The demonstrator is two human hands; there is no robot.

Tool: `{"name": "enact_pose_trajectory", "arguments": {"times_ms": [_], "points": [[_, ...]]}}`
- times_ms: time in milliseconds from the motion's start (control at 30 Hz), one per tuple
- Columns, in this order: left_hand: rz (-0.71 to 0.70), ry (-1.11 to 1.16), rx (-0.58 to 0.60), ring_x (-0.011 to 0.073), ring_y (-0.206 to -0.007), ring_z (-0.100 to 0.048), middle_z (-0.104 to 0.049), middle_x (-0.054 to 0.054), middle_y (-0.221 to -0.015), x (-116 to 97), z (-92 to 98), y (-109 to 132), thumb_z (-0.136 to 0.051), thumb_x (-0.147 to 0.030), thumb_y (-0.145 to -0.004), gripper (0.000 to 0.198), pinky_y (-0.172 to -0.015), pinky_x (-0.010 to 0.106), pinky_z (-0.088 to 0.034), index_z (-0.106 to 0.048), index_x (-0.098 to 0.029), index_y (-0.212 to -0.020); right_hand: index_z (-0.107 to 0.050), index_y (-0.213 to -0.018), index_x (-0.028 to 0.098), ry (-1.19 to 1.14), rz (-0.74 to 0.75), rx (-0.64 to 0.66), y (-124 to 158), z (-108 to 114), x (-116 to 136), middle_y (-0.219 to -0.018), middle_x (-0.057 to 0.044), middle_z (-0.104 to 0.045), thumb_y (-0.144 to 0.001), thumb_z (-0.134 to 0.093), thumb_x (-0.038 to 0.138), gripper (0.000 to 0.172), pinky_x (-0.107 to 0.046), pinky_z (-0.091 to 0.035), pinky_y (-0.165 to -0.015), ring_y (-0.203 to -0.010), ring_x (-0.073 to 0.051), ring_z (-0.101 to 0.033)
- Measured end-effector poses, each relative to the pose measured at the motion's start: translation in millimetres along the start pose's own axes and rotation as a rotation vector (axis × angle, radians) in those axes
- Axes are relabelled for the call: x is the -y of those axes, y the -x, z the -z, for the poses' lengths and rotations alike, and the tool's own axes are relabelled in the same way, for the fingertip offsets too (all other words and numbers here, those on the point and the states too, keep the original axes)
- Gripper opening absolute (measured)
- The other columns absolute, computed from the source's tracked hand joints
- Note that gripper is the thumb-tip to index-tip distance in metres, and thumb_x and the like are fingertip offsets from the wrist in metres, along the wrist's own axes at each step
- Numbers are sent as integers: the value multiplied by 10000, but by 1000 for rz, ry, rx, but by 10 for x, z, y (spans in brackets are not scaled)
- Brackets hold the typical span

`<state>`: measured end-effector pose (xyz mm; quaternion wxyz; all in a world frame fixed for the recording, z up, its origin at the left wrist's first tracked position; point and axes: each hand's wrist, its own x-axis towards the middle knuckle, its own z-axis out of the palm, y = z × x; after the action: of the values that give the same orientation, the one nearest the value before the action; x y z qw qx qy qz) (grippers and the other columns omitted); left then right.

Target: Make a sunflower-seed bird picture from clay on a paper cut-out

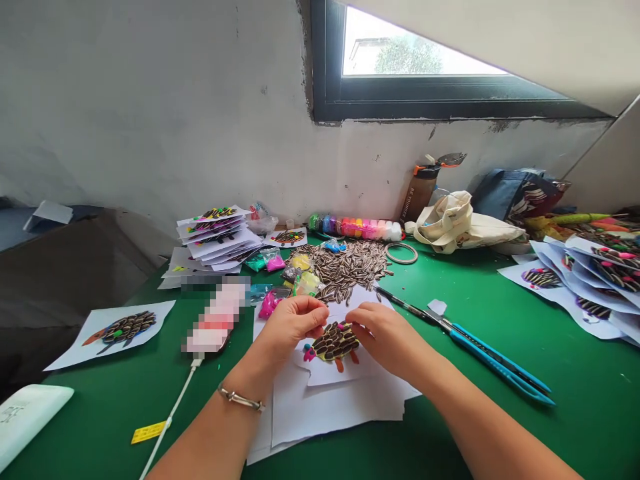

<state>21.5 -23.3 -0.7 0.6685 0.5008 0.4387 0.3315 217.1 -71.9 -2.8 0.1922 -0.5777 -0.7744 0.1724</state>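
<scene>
A small animal picture point(336, 342), made of sunflower seeds pressed onto yellow-green clay with pink and orange clay parts, lies on white paper point(345, 410). At its upper left is my left hand point(295, 323), thumb and fingertips pinched together; whatever sits between them is too small to make out. Over the picture's upper right edge, my right hand point(387, 333) bends its fingers down close together, their tips partly hidden. A heap of loose sunflower seeds point(350, 263) spreads just beyond both hands. Pink clay in a bag point(270, 305) lies left of my left hand.
Blue tweezers point(500, 367) and a black pen point(400, 301) lie to the right. Stacks of seed pictures point(220, 240) stand left and right. A tape ring point(401, 253), clay tubs point(360, 228), a bottle point(419, 190) and a cloth bag point(463, 223) line the back. A cable point(173, 413) runs at left.
</scene>
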Motion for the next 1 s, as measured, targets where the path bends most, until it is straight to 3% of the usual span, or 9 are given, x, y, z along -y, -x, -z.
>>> {"name": "enact_pose_trajectory", "arguments": {"times_ms": [167, 333, 500, 767, 1000], "points": [[5, -1, -23, 85, -580, -574, -623, -14, -680, 3, 4, -2, -821, -383, -662, 320, -622, 229, -478, -685, -140, -821, -635, -720, 192, -32, 46, 13, -1, -28, 4, -709, -10, -633, -867, -490, 65, 243, -239, -358, -661, -743, -150, -547], [-3, 10, -28, 85, -586, -575, -630, -9, -695, 5, 15, -1, -813, -372, -675, 301, -623, 226, -478, -682, -142, -819, -625, -606, 188, -33, 102, -7, 0, -98, -51, -759, -26, -629, -883, -498, 93, 319, -237, -362, -677, -743, -135, -554], [-8, 7, -31, 84, -596, -576, -635, -8, -703, -2, 14, 3, -805, -370, -691, 287, -626, 219, -478, -688, -145, -826, -640, -669, 202, 23, 197, 22, -1, -139, -60, -666, 2, -639, -862, -478, 46, 297, -257, -344, -676, -684, -145, -509], [3, 13, -42, 86, -607, -585, -640, -7, -710, 12, 20, 11, -817, -386, -673, 309, -639, 223, -489, -694, -146, -823, -624, -697, 197, 75, 167, 67, -23, -122, -20, -647, 16, -662, -846, -500, 36, 253, -268, -341, -698, -686, -150, -518], [11, 28, -46, 91, -602, -590, -653, 6, -716, -8, 9, 10, -822, -413, -657, 344, -633, 228, -490, -696, -140, -822, -637, -565, 198, 100, 161, 50, -29, -144, -56, -691, -28, -634, -904, -481, 99, 386, -267, -343, -679, -683, -145, -509]]}}
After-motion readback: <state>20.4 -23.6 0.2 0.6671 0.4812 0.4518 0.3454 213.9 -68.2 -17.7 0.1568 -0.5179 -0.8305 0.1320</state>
